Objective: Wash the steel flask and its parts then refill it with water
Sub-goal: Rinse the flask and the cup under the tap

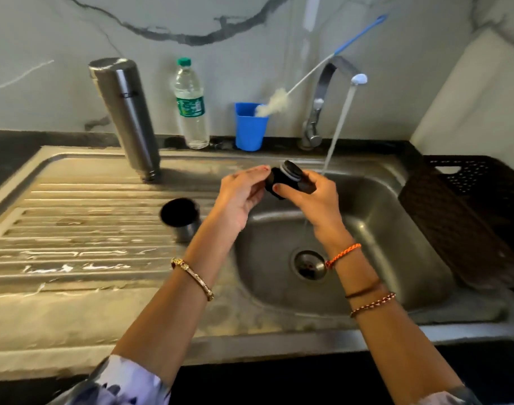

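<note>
The steel flask [127, 118] stands upside down on the ribbed drainboard [74, 229], mouth on the metal. Its steel cup lid [181, 219] sits open side up near the basin's left rim. Over the basin, my right hand [311, 197] grips the black stopper [290, 178], which has a pale ring around it. My left hand [241, 194] touches the stopper's left side with its fingertips. Water runs from the tap [322, 103] in a stream just right of the stopper.
A plastic water bottle [191, 103] and a blue cup [249, 125] holding a long bottle brush [279, 102] stand at the back wall. The sink basin [395, 229] has a drain [309, 264]. A dark plastic basket [466, 211] sits at the right.
</note>
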